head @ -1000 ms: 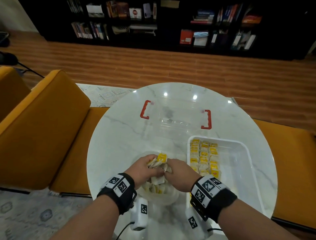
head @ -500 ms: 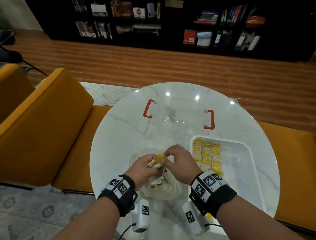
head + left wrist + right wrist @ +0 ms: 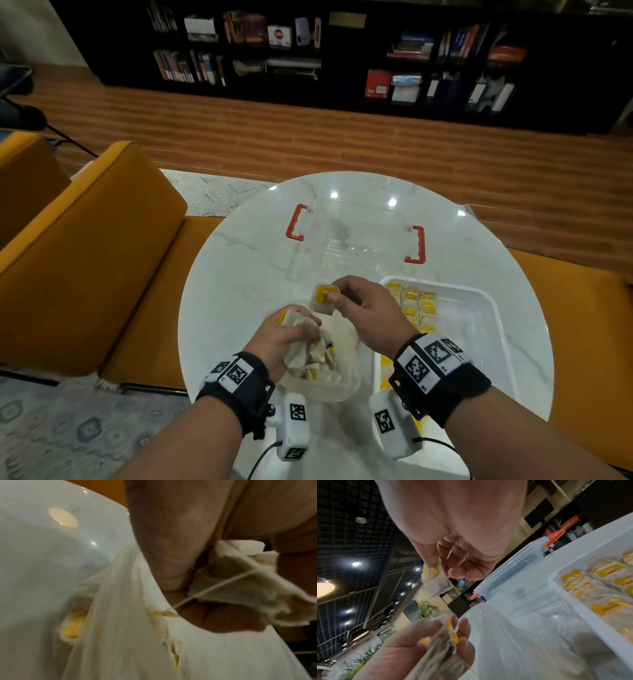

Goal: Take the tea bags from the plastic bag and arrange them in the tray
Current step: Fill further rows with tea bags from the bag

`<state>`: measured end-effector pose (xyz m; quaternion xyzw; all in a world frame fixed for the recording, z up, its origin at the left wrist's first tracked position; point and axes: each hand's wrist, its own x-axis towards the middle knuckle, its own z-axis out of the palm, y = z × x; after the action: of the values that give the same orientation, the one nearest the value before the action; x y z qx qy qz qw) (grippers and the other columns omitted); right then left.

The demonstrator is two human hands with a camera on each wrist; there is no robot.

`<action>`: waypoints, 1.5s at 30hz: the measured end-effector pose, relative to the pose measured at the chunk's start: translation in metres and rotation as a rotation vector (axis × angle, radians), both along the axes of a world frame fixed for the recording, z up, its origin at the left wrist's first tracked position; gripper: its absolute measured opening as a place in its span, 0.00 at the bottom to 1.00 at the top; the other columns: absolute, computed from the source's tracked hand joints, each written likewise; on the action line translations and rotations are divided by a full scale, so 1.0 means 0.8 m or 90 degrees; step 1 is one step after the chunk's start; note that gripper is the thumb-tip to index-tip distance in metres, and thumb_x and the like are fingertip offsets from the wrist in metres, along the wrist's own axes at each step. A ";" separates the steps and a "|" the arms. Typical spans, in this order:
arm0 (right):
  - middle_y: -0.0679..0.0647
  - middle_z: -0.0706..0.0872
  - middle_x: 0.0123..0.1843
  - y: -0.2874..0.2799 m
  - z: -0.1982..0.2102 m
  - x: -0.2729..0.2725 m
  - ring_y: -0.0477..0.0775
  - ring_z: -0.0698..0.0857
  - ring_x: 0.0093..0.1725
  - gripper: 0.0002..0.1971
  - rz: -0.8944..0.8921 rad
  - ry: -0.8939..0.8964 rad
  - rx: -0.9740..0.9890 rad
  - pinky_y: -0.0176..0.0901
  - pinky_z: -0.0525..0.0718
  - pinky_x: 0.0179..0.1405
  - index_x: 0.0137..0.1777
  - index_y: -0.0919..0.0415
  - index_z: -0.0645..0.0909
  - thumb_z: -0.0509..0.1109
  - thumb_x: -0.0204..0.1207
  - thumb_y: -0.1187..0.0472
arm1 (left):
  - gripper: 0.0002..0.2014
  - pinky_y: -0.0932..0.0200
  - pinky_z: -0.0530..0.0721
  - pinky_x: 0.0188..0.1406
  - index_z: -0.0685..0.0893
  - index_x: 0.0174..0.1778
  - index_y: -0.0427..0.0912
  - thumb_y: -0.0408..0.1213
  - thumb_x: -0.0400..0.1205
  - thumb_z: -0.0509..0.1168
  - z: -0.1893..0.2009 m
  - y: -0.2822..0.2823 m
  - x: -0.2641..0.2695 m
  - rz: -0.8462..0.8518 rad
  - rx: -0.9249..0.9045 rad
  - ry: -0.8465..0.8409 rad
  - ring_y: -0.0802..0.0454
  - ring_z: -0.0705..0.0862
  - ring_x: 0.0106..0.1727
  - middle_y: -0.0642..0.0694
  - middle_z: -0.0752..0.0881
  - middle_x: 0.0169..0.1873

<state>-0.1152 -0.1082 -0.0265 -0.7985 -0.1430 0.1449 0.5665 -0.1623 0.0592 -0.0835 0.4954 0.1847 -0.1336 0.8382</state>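
Tea bag (image 3: 322, 298), label unreadable, pinched by right hand (image 3: 368, 313).

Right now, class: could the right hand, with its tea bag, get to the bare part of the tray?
Probably yes: the right hand pinches a tea bag beside the tray; nothing stands between.

clear lidded box (image 3: 356, 236), orange sofa (image 3: 78, 260), dark bookshelf (image 3: 308, 51).
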 end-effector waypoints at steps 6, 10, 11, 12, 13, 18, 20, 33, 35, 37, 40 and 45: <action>0.48 0.89 0.39 -0.008 0.008 0.006 0.48 0.80 0.36 0.04 -0.031 -0.023 0.007 0.43 0.81 0.40 0.44 0.46 0.87 0.74 0.77 0.58 | 0.15 0.62 0.73 0.15 0.77 0.35 0.38 0.33 0.68 0.79 0.011 -0.004 0.003 0.060 0.038 -0.014 0.48 0.73 0.20 0.42 0.74 0.22; 0.40 0.86 0.37 -0.019 0.013 0.007 0.41 0.76 0.31 0.03 -0.032 -0.048 -0.044 0.31 0.77 0.34 0.44 0.46 0.87 0.75 0.75 0.57 | 0.16 0.63 0.78 0.20 0.84 0.40 0.39 0.38 0.64 0.83 0.025 -0.003 0.004 0.066 0.155 -0.102 0.51 0.79 0.25 0.43 0.82 0.27; 0.40 0.86 0.38 -0.022 0.015 0.008 0.40 0.76 0.31 0.02 -0.029 -0.050 -0.054 0.31 0.77 0.34 0.44 0.46 0.88 0.75 0.75 0.56 | 0.17 0.62 0.80 0.24 0.87 0.43 0.42 0.42 0.63 0.83 0.029 -0.003 0.006 0.056 0.193 -0.127 0.51 0.82 0.28 0.44 0.84 0.30; 0.41 0.87 0.39 -0.024 0.016 0.007 0.41 0.77 0.32 0.01 -0.025 -0.051 -0.057 0.32 0.78 0.35 0.44 0.46 0.88 0.75 0.75 0.55 | 0.18 0.61 0.83 0.30 0.89 0.47 0.44 0.43 0.64 0.82 0.035 -0.005 0.007 0.042 0.235 -0.147 0.52 0.84 0.32 0.46 0.87 0.33; 0.42 0.87 0.41 -0.027 0.016 0.007 0.42 0.77 0.33 0.01 -0.022 -0.053 -0.057 0.32 0.78 0.36 0.45 0.47 0.88 0.75 0.75 0.54 | 0.17 0.62 0.84 0.35 0.89 0.49 0.45 0.41 0.67 0.82 0.041 -0.008 0.009 0.025 0.271 -0.163 0.54 0.86 0.34 0.48 0.88 0.35; 0.43 0.88 0.43 -0.049 0.014 0.008 0.42 0.79 0.34 0.02 -0.033 -0.039 -0.044 0.30 0.78 0.37 0.46 0.46 0.87 0.73 0.77 0.55 | 0.03 0.64 0.79 0.29 0.88 0.41 0.39 0.31 0.75 0.76 0.057 -0.037 0.018 -0.018 0.341 -0.183 0.56 0.80 0.25 0.50 0.84 0.26; 0.45 0.87 0.39 -0.070 0.012 0.007 0.43 0.80 0.32 0.03 -0.051 -0.022 -0.025 0.33 0.80 0.37 0.46 0.47 0.86 0.72 0.78 0.57 | 0.05 0.66 0.77 0.25 0.88 0.44 0.39 0.32 0.75 0.76 0.054 -0.049 0.019 -0.022 0.361 -0.174 0.57 0.79 0.24 0.50 0.84 0.25; 0.44 0.81 0.28 -0.232 -0.075 -0.014 0.45 0.81 0.27 0.06 -0.081 0.146 -0.323 0.23 0.70 0.21 0.54 0.57 0.81 0.65 0.82 0.58 | 0.04 0.65 0.74 0.22 0.89 0.41 0.45 0.36 0.74 0.78 0.031 -0.109 0.011 -0.019 0.399 -0.093 0.57 0.79 0.22 0.52 0.84 0.25; 0.46 0.81 0.29 -0.231 -0.088 -0.018 0.46 0.81 0.28 0.04 -0.061 0.170 -0.338 0.23 0.69 0.20 0.52 0.56 0.80 0.65 0.82 0.59 | 0.04 0.62 0.74 0.21 0.89 0.39 0.47 0.36 0.74 0.78 0.031 -0.108 0.011 -0.012 0.405 -0.080 0.54 0.79 0.24 0.49 0.84 0.26; 0.47 0.83 0.32 -0.228 -0.100 -0.019 0.47 0.82 0.29 0.01 -0.042 0.179 -0.364 0.26 0.72 0.23 0.50 0.53 0.78 0.66 0.82 0.57 | 0.05 0.62 0.74 0.22 0.89 0.37 0.49 0.36 0.74 0.78 0.031 -0.107 0.011 -0.006 0.410 -0.070 0.51 0.79 0.25 0.46 0.84 0.27; 0.52 0.86 0.45 -0.226 -0.121 -0.016 0.54 0.85 0.43 0.03 -0.045 0.186 -0.412 0.36 0.76 0.38 0.51 0.51 0.80 0.68 0.80 0.55 | 0.04 0.62 0.74 0.23 0.89 0.39 0.45 0.35 0.74 0.78 0.034 -0.106 0.008 -0.002 0.417 -0.064 0.49 0.78 0.26 0.45 0.84 0.27; 0.53 0.85 0.43 -0.222 -0.135 -0.009 0.57 0.85 0.41 0.01 -0.121 0.247 -0.373 0.50 0.87 0.48 0.47 0.52 0.80 0.68 0.79 0.57 | 0.04 0.63 0.75 0.21 0.88 0.41 0.42 0.34 0.75 0.77 0.040 -0.109 0.006 -0.015 0.429 -0.060 0.55 0.77 0.22 0.47 0.83 0.26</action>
<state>-0.1227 -0.2856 -0.1341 -0.8944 0.0894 0.2755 0.3408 -0.1573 -0.0278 -0.0515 0.7523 0.1735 -0.0514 0.6335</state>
